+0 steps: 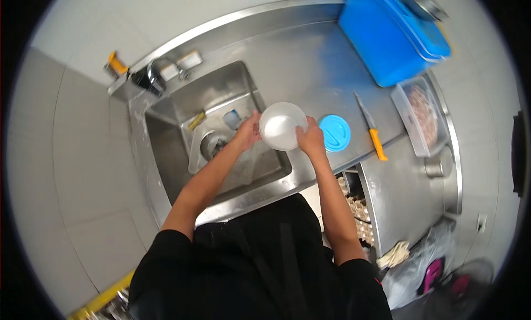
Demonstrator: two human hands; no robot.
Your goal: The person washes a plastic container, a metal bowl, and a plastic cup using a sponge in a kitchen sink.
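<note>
A round translucent plastic container (283, 126) is held between my two hands above the right rim of the steel sink (286, 164). Its mouth faces up towards me, and I see nothing inside. My left hand (249, 131) grips its left side, with the fingers partly hidden behind the wall. On the other side, my right hand (311, 137) has its thumb over the rim. Just right of that hand, a round light-blue plastic lid (335, 133) lies on the steel counter. Farther right is a kitchen knife (376, 142) with an orange handle, its blade pointing away from me.
In the sink lie a whitish plastic tub (195, 154), a metal bowl (211, 144) and a yellow sponge (196, 120). The faucet (155, 77) rises at the sink's back left. A blue cooler box (381, 38) and a clear bin of what looks like raw meat (423, 117) stand right.
</note>
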